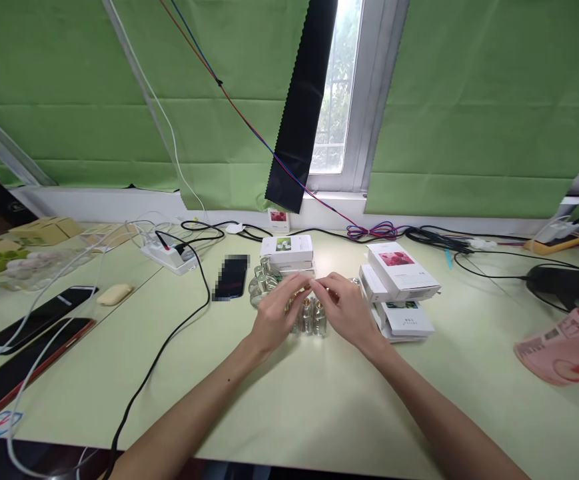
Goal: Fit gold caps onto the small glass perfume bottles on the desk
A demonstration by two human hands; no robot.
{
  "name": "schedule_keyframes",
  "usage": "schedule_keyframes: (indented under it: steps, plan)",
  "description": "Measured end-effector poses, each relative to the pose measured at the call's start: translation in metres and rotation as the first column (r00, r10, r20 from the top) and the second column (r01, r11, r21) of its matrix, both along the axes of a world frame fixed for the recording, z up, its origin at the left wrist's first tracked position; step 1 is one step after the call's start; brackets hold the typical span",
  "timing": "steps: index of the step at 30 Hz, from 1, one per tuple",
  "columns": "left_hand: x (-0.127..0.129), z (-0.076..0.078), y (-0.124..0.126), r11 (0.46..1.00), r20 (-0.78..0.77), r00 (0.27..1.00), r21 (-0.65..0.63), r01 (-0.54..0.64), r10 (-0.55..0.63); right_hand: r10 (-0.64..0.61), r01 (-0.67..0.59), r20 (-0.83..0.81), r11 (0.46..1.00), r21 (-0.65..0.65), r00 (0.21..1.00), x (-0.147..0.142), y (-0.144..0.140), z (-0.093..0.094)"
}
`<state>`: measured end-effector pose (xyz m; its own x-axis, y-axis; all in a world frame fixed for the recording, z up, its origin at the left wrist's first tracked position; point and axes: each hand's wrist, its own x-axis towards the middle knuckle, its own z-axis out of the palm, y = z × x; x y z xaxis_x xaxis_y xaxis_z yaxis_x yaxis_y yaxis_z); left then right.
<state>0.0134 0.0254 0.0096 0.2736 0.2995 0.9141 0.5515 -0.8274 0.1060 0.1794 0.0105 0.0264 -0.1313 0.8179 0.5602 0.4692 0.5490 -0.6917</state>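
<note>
Your forearms run off the bottom edge; your left hand (275, 312) and right hand (345, 308) meet mid-frame, fingertips pressed together. They half hide the small glass bottles (309, 319), so you cannot tell what they pinch.

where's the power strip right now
In the head view the white power strip lies at the back left of the table, left of the dark phone and well clear of both hands.

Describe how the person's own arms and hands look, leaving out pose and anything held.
Both forearms are bare right down to the bottom edge of the picture: no sleeves show. The left hand and right hand wear no gloves, and no watch, bracelet or ring is visible. A small dark mole marks the left forearm. Fingernails look short and unpainted.
</note>
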Motion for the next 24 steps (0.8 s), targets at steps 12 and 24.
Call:
schedule_keyframes:
  steps: [12, 24]
  plan:
    - [0.000, -0.010, -0.001, 0.997, 0.024, 0.998, -0.052, 0.056, -0.055, 0.103, -0.112, -0.148, 0.992, -0.058, 0.984, 0.000, 0.000, -0.016]
    - [-0.006, -0.011, -0.002, 0.991, 0.006, 0.995, -0.090, 0.097, -0.097, 0.041, -0.033, -0.204, 0.999, 0.043, 0.978, 0.000, -0.006, -0.020]
